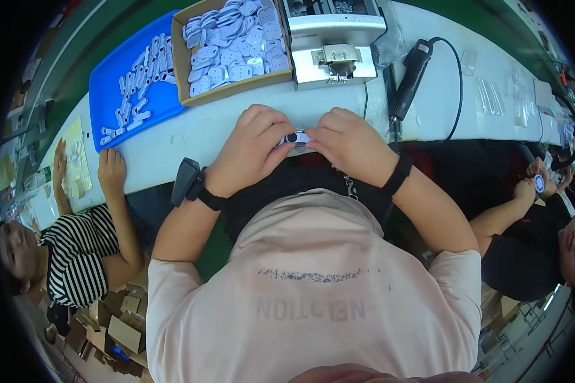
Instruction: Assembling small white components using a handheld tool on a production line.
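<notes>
At the tabletop's (172, 140) near edge, our left hand (255, 140) and right hand (348, 139) grasp a small white part (301, 137) by its two ends, probably to steady it with its middle in sight. Toward the far edge, the cardboard box (236, 90) and blue tray (105, 86) seem placed within easy reach

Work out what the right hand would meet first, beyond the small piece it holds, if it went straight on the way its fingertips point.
Probably the left hand, holding the other end of the small piece. The right hand points leftward along it, though depth is hard to judge.
</notes>
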The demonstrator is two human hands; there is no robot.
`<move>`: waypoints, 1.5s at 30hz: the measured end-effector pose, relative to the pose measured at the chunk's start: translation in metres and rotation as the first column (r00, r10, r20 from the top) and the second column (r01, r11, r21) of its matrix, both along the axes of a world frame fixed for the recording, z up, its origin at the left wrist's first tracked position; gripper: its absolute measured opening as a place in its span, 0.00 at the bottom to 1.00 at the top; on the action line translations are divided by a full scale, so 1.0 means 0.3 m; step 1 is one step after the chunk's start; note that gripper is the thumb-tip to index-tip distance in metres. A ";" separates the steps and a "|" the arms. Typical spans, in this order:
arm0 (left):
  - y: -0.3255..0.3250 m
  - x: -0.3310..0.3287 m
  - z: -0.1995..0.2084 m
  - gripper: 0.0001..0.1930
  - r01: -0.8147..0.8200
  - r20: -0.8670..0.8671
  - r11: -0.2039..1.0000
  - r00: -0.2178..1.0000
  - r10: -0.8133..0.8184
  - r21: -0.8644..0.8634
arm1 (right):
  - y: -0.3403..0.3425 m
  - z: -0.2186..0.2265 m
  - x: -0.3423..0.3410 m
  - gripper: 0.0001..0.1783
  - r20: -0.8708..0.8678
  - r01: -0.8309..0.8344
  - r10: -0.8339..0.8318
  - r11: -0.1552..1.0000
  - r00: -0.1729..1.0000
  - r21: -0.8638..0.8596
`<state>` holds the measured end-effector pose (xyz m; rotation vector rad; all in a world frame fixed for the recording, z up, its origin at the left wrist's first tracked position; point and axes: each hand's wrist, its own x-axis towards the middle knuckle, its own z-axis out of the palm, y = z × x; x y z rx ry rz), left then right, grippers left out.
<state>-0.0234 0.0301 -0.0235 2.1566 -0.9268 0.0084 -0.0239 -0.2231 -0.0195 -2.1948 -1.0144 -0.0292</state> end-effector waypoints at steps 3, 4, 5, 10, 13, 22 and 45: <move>0.001 -0.011 -0.010 0.15 -0.015 0.019 1.000 1.000 0.015 -0.003 | -0.008 0.055 -0.012 0.11 0.050 -0.015 0.023 0.986 0.998 -0.163; 0.000 -0.008 -0.010 0.15 -0.013 0.022 1.000 1.000 0.013 -0.008 | -0.009 0.064 -0.015 0.11 0.070 -0.019 0.038 0.969 0.997 -0.246; -0.001 -0.005 -0.011 0.15 -0.010 0.026 1.000 1.000 0.011 -0.013 | -0.010 0.055 -0.011 0.11 0.068 -0.022 0.041 0.968 0.997 -0.250; 0.011 -0.027 -0.023 0.14 -0.033 0.044 0.999 0.998 0.035 -0.036 | -0.008 -0.014 -0.006 0.11 0.015 -0.014 0.015 0.996 1.000 -0.089; 0.013 -0.012 -0.024 0.13 -0.020 0.064 0.999 0.998 0.022 -0.033 | 0.000 -0.010 -0.015 0.10 0.033 0.021 -0.019 0.997 0.999 -0.080; -0.003 -0.022 0.013 0.11 -0.005 0.073 0.998 0.997 0.000 0.061 | 0.003 0.023 0.029 0.15 -0.462 0.048 -0.097 0.992 0.881 -0.117; -0.044 -0.084 0.109 0.22 0.002 0.049 0.884 0.998 -0.028 0.468 | 0.006 -0.039 -0.133 0.26 -0.172 0.105 -0.113 0.993 0.979 -0.056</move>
